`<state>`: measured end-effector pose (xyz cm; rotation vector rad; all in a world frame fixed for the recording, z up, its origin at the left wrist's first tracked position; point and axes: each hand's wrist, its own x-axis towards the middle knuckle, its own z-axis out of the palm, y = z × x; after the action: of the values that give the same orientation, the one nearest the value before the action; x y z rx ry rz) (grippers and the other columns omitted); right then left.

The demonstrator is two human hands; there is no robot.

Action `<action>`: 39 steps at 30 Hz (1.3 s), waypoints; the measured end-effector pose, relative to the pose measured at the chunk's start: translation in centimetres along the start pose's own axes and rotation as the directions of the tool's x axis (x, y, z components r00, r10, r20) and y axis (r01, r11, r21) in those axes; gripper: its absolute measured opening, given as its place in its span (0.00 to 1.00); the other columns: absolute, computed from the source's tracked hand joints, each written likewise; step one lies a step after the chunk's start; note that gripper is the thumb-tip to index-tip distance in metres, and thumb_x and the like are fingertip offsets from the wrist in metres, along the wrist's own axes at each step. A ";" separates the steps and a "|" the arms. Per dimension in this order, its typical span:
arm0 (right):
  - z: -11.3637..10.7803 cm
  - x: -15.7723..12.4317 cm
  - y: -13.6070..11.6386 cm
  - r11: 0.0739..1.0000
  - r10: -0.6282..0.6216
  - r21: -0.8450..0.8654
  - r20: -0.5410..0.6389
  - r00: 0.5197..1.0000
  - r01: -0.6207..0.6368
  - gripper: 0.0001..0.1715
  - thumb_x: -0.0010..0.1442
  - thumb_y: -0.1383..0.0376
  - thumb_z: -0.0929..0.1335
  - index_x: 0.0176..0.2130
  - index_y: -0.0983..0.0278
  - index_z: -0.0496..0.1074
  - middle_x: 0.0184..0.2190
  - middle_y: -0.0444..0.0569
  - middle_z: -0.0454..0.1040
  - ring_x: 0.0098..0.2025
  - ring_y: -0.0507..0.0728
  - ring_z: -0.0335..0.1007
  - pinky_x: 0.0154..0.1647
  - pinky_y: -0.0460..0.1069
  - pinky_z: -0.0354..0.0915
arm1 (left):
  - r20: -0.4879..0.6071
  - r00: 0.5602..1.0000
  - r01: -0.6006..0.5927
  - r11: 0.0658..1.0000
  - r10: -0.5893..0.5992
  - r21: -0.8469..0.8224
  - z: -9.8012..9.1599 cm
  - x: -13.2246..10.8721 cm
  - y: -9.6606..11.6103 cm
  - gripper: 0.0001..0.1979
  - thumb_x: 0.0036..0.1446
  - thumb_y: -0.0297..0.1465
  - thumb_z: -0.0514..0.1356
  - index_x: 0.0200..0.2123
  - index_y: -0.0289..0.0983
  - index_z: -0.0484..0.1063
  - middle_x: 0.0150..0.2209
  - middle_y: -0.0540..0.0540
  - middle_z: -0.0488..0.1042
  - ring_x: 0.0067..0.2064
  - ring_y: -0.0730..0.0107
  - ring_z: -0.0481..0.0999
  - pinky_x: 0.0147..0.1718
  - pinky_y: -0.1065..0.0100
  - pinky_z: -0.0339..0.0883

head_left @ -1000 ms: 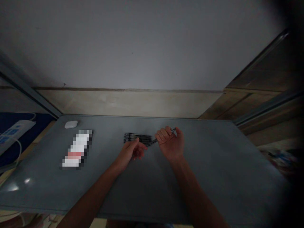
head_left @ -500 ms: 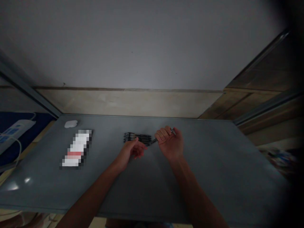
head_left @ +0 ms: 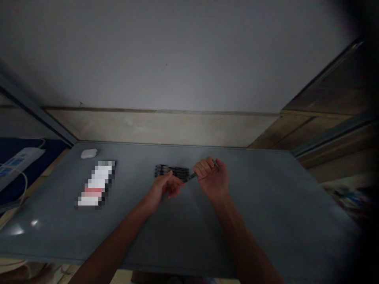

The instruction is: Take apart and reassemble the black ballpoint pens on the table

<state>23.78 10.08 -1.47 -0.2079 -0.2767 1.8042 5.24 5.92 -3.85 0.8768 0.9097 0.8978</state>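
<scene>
A slim dark pen (head_left: 191, 177) slants between my two hands above the grey table. My right hand (head_left: 211, 177) is closed around it, the fingers curled over its middle and the thumb by its upper, silvery end. At the lower end of the pen, the fingertips of my left hand (head_left: 166, 187) are on it, with the other fingers curled; the exact grip is partly hidden. Just behind my left hand, several dark pens (head_left: 171, 169) lie side by side in a row, their near edge partly covered by the hand.
On the left of the table (head_left: 281, 221) lie a phone (head_left: 96, 183) with a blurred-out screen and a small white case (head_left: 89, 153). A pale wall (head_left: 166, 128) rises along the back edge. Beyond the left side, a white power strip (head_left: 17, 165) with cables rests on blue material.
Almost nothing differs. Both hands keep their hold on the pen in the same place, and the view has shifted very slightly.
</scene>
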 end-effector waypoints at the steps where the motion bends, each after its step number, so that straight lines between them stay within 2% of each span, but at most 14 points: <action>1: 0.0 0.0 0.0 1.000 0.000 0.003 -0.001 1.000 0.000 0.25 0.58 0.62 0.65 0.25 0.60 0.41 0.19 0.37 0.43 0.20 0.50 0.43 0.21 0.47 0.53 | 0.004 1.000 0.001 1.000 -0.001 0.002 0.0 0.0 0.0 0.31 0.55 0.55 0.53 0.31 0.31 0.78 0.21 0.45 0.71 0.21 0.74 0.66 0.19 0.71 0.52; 12: -0.5 0.2 0.0 1.000 0.002 0.011 -0.009 1.000 -0.002 0.26 0.57 0.63 0.66 0.25 0.60 0.41 0.18 0.37 0.42 0.20 0.50 0.43 0.21 0.47 0.53 | 0.002 1.000 -0.003 1.000 0.003 -0.006 0.2 -0.3 0.2 0.31 0.56 0.54 0.53 0.31 0.31 0.78 0.22 0.45 0.72 0.21 0.74 0.66 0.20 0.71 0.52; 17: -0.3 0.0 -0.1 1.000 0.011 0.011 -0.008 1.000 -0.010 0.25 0.58 0.59 0.65 0.25 0.60 0.42 0.19 0.38 0.44 0.20 0.51 0.45 0.22 0.48 0.55 | 0.007 1.000 -0.014 1.000 0.014 -0.006 0.2 -0.3 0.3 0.30 0.56 0.54 0.53 0.31 0.31 0.78 0.22 0.45 0.72 0.21 0.74 0.66 0.20 0.71 0.52; 35: 0.0 -0.1 0.1 1.000 -0.006 0.010 -0.006 1.000 0.006 0.26 0.58 0.63 0.65 0.26 0.60 0.39 0.19 0.38 0.43 0.20 0.51 0.43 0.22 0.47 0.53 | 0.007 1.000 -0.016 1.000 0.016 -0.025 0.3 -0.4 0.4 0.30 0.58 0.53 0.52 0.31 0.31 0.77 0.22 0.45 0.71 0.22 0.74 0.66 0.20 0.71 0.52; 39: 0.2 -0.3 0.0 1.000 -0.012 -0.011 -0.017 1.000 0.012 0.26 0.59 0.60 0.65 0.26 0.60 0.40 0.19 0.38 0.43 0.20 0.51 0.44 0.22 0.48 0.54 | 0.018 1.000 -0.011 1.000 0.011 -0.025 0.2 -0.4 0.4 0.30 0.57 0.54 0.52 0.32 0.31 0.77 0.22 0.45 0.71 0.22 0.74 0.66 0.20 0.71 0.52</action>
<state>23.76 9.79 -1.29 -0.2289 -0.2757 1.7883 5.22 5.66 -3.35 0.8684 0.8773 0.9075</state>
